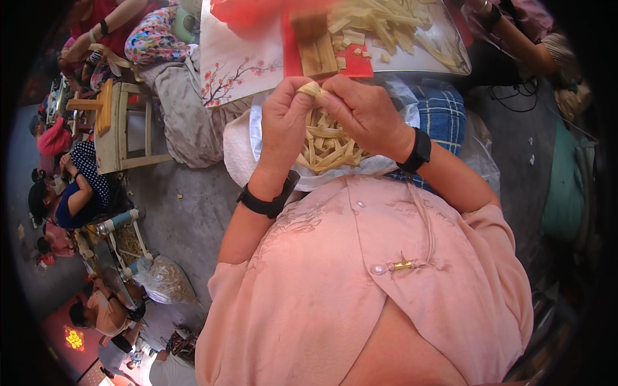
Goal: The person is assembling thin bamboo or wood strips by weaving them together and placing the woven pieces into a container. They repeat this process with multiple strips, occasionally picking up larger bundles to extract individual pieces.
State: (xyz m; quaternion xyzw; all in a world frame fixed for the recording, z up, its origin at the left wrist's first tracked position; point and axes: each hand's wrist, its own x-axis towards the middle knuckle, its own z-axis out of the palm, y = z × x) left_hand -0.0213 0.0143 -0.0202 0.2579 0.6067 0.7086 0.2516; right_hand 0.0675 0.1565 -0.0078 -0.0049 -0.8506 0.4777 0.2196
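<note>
Close together above my lap, both hands pinch one folded pale yellow strip [311, 89] that looks dry and fibrous. My left hand [284, 116] grips it from the left, thumb and fingers pressed together. From the right, my right hand [370, 110] closes on the same strip, thumb toward its lower end. Below them, more yellow strips [331, 149] lie heaped on a white lining [256, 132] across my lap. Part of that heap is hidden by my hands. Each wrist wears a black band.
Ahead stands a table with a flower-patterned top [241, 71], a wooden block [318, 56], a red sheet [364, 67] and a tray [458, 45] of loose strips. A wooden stool [119, 132] is at the left. Several people sit around; a person's arm [524, 48] shows at far right.
</note>
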